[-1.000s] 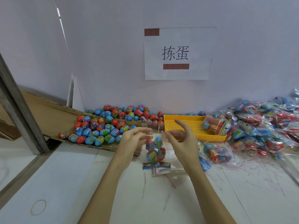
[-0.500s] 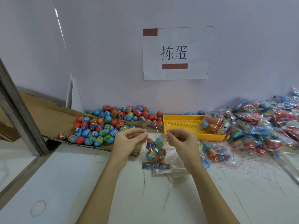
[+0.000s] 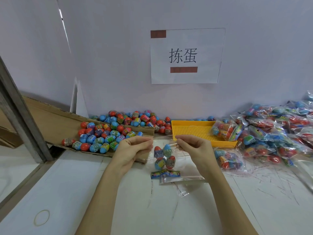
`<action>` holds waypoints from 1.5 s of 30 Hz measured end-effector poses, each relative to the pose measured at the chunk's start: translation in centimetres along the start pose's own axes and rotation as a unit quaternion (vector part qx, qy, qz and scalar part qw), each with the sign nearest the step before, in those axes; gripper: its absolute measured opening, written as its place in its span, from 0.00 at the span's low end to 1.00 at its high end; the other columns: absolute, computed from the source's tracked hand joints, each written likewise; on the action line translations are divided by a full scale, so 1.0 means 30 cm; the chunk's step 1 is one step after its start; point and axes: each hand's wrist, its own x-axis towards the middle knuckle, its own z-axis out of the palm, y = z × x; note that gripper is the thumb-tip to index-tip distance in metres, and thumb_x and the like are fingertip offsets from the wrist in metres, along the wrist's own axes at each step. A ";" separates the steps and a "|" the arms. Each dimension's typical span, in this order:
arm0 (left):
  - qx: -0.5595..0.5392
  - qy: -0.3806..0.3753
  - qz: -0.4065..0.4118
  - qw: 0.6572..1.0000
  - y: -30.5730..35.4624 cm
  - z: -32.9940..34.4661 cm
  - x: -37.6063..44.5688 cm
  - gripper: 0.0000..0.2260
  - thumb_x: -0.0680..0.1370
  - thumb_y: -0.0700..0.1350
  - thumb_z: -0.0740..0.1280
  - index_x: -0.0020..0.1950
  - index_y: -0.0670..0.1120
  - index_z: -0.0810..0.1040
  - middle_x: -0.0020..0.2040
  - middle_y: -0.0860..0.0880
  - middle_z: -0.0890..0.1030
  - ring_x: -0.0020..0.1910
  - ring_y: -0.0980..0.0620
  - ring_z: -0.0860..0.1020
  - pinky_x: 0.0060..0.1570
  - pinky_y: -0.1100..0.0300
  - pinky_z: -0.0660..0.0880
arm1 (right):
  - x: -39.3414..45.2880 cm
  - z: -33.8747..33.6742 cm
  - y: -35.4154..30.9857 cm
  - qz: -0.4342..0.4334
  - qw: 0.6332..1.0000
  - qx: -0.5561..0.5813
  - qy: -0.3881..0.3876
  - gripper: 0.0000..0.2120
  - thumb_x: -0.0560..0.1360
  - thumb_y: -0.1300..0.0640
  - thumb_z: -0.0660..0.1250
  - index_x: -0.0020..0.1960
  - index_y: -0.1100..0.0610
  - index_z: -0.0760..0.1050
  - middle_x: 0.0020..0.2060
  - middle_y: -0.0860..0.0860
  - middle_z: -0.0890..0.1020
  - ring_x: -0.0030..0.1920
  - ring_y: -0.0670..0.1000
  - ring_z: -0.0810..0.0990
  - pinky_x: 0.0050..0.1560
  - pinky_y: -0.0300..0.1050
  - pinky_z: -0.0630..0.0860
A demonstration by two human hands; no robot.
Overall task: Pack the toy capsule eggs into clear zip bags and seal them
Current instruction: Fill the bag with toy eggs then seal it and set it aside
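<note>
A clear zip bag (image 3: 171, 146) hangs upright between my hands over the white table. Inside it sit several red-and-blue capsule eggs (image 3: 163, 157), with a printed paper strip (image 3: 165, 174) at the bottom. My left hand (image 3: 133, 150) pinches the bag's top edge at its left end. My right hand (image 3: 194, 147) pinches the same edge at its right end. The two hands are a short gap apart, fingers curled.
A heap of loose eggs (image 3: 115, 131) lies on flattened cardboard (image 3: 50, 119) at the left. A yellow perforated tray (image 3: 194, 131) stands behind my right hand. Filled bags (image 3: 274, 131) are piled at the right, one (image 3: 230, 160) close by. A rubber band (image 3: 41, 217) lies near left.
My right hand's fingers, spread a second ago, have curled down onto the bag's top edge. Both hands now pinch that edge; the bag stays in place.
</note>
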 end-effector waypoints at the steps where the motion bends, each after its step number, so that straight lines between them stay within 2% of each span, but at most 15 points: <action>1: 0.006 -0.004 0.006 1.000 0.002 -0.001 -0.001 0.14 0.66 0.39 0.79 0.51 0.38 0.88 0.53 0.37 0.86 0.51 0.44 0.86 0.48 0.59 0.84 | -0.001 -0.002 -0.001 -0.003 1.000 0.005 -0.005 0.07 0.76 0.62 0.74 0.52 0.55 0.87 0.46 0.52 0.88 0.48 0.53 0.86 0.50 0.41 0.83; 4: 0.036 -0.008 0.026 0.999 0.000 -0.004 -0.001 0.14 0.67 0.38 0.79 0.52 0.38 0.87 0.53 0.38 0.86 0.50 0.46 0.86 0.45 0.62 0.83 | -0.004 -0.007 -0.004 -0.015 0.999 0.001 -0.028 0.06 0.76 0.62 0.74 0.52 0.55 0.87 0.46 0.53 0.88 0.49 0.54 0.86 0.50 0.41 0.82; 9: 0.044 -0.030 0.040 0.998 0.003 -0.020 -0.004 0.12 0.67 0.39 0.79 0.50 0.40 0.88 0.52 0.38 0.87 0.53 0.44 0.86 0.48 0.60 0.83 | -0.007 -0.029 -0.016 0.006 0.998 -0.014 -0.068 0.06 0.76 0.61 0.74 0.51 0.54 0.87 0.48 0.51 0.88 0.50 0.51 0.86 0.51 0.37 0.81; 17: 0.081 -0.035 0.070 0.994 0.004 -0.025 -0.013 0.13 0.66 0.45 0.80 0.48 0.44 0.89 0.49 0.40 0.88 0.49 0.48 0.87 0.45 0.65 0.81 | -0.006 -0.029 -0.012 0.009 0.996 -0.071 -0.051 0.09 0.77 0.65 0.71 0.49 0.53 0.87 0.44 0.49 0.88 0.47 0.49 0.86 0.50 0.38 0.82; 20: 0.131 -0.026 0.101 0.986 0.002 -0.025 -0.016 0.05 0.72 0.39 0.77 0.47 0.46 0.89 0.47 0.43 0.88 0.48 0.51 0.87 0.45 0.66 0.80 | -0.002 -0.023 -0.009 0.011 0.996 -0.080 -0.042 0.10 0.77 0.66 0.71 0.47 0.53 0.87 0.43 0.49 0.88 0.45 0.48 0.86 0.48 0.37 0.81; 25: 0.226 -0.021 0.163 0.960 0.001 -0.024 -0.026 0.09 0.76 0.33 0.73 0.48 0.45 0.89 0.44 0.48 0.88 0.47 0.55 0.86 0.46 0.68 0.79 | -0.004 -0.022 -0.008 -0.001 0.995 -0.088 -0.041 0.09 0.76 0.67 0.71 0.46 0.55 0.86 0.41 0.51 0.87 0.44 0.50 0.86 0.48 0.38 0.81; 29: 0.269 -0.026 0.202 0.941 0.007 -0.012 -0.035 0.10 0.75 0.29 0.72 0.48 0.42 0.89 0.47 0.49 0.88 0.50 0.55 0.85 0.49 0.68 0.79 | -0.004 -0.023 -0.006 -0.006 0.994 -0.100 -0.040 0.08 0.76 0.67 0.70 0.46 0.57 0.86 0.40 0.52 0.86 0.44 0.51 0.85 0.49 0.40 0.81; 34: 0.252 -0.037 0.188 0.949 0.013 -0.020 -0.036 0.09 0.78 0.32 0.70 0.51 0.43 0.88 0.48 0.49 0.88 0.49 0.55 0.85 0.49 0.68 0.78 | -0.010 -0.027 -0.020 -0.001 0.994 -0.098 -0.041 0.10 0.78 0.68 0.68 0.48 0.57 0.86 0.42 0.51 0.88 0.45 0.49 0.86 0.49 0.38 0.81; 37: 0.235 -0.025 0.180 0.955 0.007 -0.018 -0.034 0.05 0.76 0.38 0.75 0.51 0.45 0.88 0.48 0.49 0.88 0.49 0.55 0.85 0.48 0.68 0.78 | -0.010 -0.024 -0.028 0.023 0.998 -0.036 -0.044 0.13 0.80 0.68 0.63 0.48 0.60 0.86 0.45 0.54 0.88 0.49 0.54 0.86 0.52 0.41 0.82; 40: 0.227 -0.014 0.165 0.960 0.000 -0.011 -0.025 0.07 0.74 0.39 0.78 0.52 0.46 0.88 0.49 0.50 0.88 0.51 0.54 0.86 0.49 0.67 0.79 | -0.011 -0.020 -0.027 0.016 0.997 -0.051 -0.049 0.05 0.79 0.60 0.70 0.49 0.57 0.86 0.44 0.53 0.87 0.48 0.52 0.86 0.52 0.40 0.81; 45: 0.223 -0.014 0.159 0.962 -0.004 -0.014 -0.017 0.08 0.74 0.37 0.78 0.51 0.46 0.88 0.49 0.50 0.88 0.50 0.53 0.86 0.49 0.67 0.80 | -0.005 -0.017 -0.010 0.013 0.995 -0.076 -0.060 0.05 0.76 0.63 0.74 0.51 0.56 0.84 0.44 0.51 0.87 0.48 0.49 0.85 0.49 0.38 0.81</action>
